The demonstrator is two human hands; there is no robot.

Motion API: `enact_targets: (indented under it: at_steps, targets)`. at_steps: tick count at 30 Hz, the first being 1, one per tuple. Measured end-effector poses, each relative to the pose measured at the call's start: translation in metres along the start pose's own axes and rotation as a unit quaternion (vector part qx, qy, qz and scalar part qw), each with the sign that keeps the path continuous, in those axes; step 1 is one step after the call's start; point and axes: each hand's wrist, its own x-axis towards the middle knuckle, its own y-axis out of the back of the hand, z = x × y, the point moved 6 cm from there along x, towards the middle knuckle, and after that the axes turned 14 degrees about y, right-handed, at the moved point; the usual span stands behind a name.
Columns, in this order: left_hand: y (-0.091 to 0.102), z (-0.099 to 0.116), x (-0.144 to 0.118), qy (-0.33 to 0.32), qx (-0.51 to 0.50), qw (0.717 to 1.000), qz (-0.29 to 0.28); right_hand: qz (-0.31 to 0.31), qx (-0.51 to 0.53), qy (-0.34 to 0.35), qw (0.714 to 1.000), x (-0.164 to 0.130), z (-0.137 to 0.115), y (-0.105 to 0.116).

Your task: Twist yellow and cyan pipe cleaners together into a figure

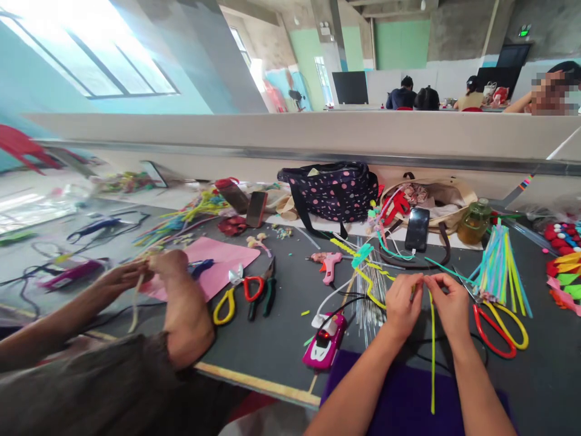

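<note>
Both hands pinch the top of a yellow-green pipe cleaner over the dark table.

The left hand [402, 297] and right hand [449, 301] meet fingertip to fingertip, fingers closed on the upper end of the pipe cleaner [431, 351]; its length hangs straight down across a purple mat [408, 393]. Judgement: the work is a bend or twist at the tip, best done with grips close together, short turns, and the tail kept clear of the black cable. Scissors [499, 324] lie just beside the right hand, a pink device [325, 341] near the left. A co-worker's arms [181, 303] are occupied well apart, at left.
</note>
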Motion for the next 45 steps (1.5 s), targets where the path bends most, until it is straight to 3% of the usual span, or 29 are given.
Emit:
enact_targets:
  at_steps: [4,23,36,45]
  targets:
    - [-0.002,-0.003,-0.001,-0.005,0.009,1.0,-0.003,-0.025,0.013,-0.012,1.0,0.0,0.004,-0.002]
    - [-0.005,-0.008,0.0,0.051,-0.02,0.998,-0.008,0.001,0.095,-0.074,0.993,-0.001,0.022,-0.006]
    - [-0.006,-0.009,0.0,0.076,-0.033,0.997,-0.012,0.019,0.213,-0.127,0.969,-0.003,0.021,-0.015]
    - [-0.006,-0.005,0.0,0.104,-0.121,0.987,-0.033,0.02,0.11,-0.013,0.994,0.002,0.01,-0.005]
